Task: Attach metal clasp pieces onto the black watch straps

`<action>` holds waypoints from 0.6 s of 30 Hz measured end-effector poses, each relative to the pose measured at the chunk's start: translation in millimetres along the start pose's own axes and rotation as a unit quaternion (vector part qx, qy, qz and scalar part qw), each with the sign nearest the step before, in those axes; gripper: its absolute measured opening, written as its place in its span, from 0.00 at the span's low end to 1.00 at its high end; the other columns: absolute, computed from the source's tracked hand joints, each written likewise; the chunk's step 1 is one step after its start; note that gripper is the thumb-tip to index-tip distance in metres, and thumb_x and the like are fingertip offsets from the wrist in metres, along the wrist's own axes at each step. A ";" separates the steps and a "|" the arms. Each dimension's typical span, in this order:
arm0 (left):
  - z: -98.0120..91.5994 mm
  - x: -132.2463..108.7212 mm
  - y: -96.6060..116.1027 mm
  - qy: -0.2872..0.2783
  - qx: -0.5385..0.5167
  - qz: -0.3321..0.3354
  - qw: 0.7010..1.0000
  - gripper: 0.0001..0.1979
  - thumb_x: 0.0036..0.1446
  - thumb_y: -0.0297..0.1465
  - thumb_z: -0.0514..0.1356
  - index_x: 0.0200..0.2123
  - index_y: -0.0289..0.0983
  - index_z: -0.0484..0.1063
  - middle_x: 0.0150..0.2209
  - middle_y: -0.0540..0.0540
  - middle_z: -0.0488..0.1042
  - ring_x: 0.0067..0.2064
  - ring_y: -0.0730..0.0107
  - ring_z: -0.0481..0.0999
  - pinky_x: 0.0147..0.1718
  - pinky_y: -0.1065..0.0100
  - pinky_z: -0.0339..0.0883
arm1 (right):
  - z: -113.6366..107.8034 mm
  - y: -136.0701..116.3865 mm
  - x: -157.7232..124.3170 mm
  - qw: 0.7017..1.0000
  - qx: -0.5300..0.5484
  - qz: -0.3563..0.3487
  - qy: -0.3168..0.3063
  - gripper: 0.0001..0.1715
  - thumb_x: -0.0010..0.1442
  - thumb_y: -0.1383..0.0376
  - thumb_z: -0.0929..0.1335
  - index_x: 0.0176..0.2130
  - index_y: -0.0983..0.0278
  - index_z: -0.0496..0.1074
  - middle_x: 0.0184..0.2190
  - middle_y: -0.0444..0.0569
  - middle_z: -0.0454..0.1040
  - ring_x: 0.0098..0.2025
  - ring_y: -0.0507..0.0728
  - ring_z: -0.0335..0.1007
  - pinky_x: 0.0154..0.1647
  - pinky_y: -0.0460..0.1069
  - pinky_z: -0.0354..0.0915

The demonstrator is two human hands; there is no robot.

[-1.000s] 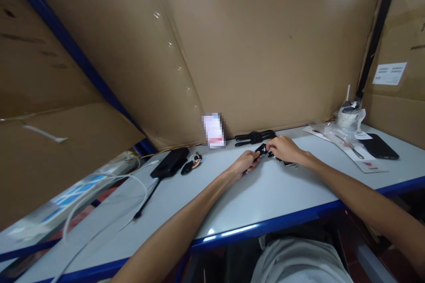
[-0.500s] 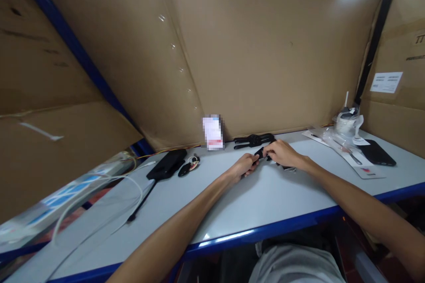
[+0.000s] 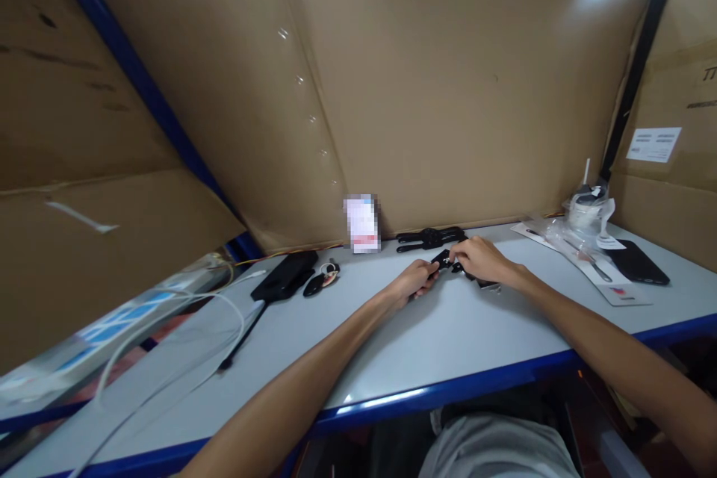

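Note:
My left hand (image 3: 417,280) is closed round a small black piece (image 3: 442,259) near the middle of the table. The fingertips of my right hand (image 3: 473,257) are pinched together at the right end of that same piece; whether they grip it or something tiny on it is too small to make out. Under my right hand, partly hidden by it, lie small dark parts (image 3: 485,284) on the tabletop. Just behind both hands a black many-armed object (image 3: 430,238) rests by the cardboard.
An upright pixelated card or screen (image 3: 363,224) leans on the cardboard wall (image 3: 448,89). Left are keys (image 3: 322,279), a black case (image 3: 285,276), white cables and a power strip (image 3: 123,321). Right are a black phone (image 3: 639,263), plastic packaging (image 3: 571,243) and a cup (image 3: 587,210).
The camera view has shifted slightly. Both hands stay at the black piece, and a little more of its face shows between them.

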State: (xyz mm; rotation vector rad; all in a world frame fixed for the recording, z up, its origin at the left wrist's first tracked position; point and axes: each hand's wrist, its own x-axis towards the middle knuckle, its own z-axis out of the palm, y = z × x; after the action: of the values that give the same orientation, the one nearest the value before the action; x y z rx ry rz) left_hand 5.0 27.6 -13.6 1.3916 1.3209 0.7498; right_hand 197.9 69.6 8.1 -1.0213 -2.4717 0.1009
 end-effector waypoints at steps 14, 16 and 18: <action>0.0 -0.8 1.3 -0.001 -0.002 -0.001 1.000 0.17 0.65 0.39 0.52 0.25 0.38 0.59 0.15 0.59 0.51 0.15 0.80 0.48 0.17 0.71 0.38 | 0.0 -0.8 0.1 0.999 -0.021 0.021 0.017 0.21 0.60 0.73 0.61 0.39 0.60 0.82 0.34 0.48 0.82 0.35 0.55 0.75 0.34 0.46 0.58; -0.1 -0.2 1.0 0.000 0.002 -0.001 1.000 0.17 0.64 0.41 0.53 0.25 0.39 0.59 0.15 0.59 0.51 0.14 0.80 0.47 0.17 0.71 0.38 | -0.2 -2.9 0.3 1.000 -0.016 0.015 0.017 0.22 0.61 0.72 0.61 0.44 0.60 0.81 0.36 0.49 0.82 0.37 0.55 0.75 0.35 0.46 0.59; -0.2 0.4 0.6 0.001 0.006 0.000 1.000 0.18 0.64 0.42 0.53 0.25 0.39 0.59 0.15 0.59 0.51 0.15 0.80 0.47 0.17 0.71 0.37 | -0.3 -5.3 0.5 1.000 0.010 -0.011 -0.001 0.24 0.61 0.73 0.61 0.47 0.59 0.80 0.37 0.48 0.82 0.37 0.54 0.75 0.35 0.45 0.59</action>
State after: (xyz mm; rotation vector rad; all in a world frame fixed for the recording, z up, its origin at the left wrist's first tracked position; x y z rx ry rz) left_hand 5.1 28.1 -13.1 1.4014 1.3289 0.7437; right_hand 194.3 66.1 9.8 -0.9855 -2.4770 0.1200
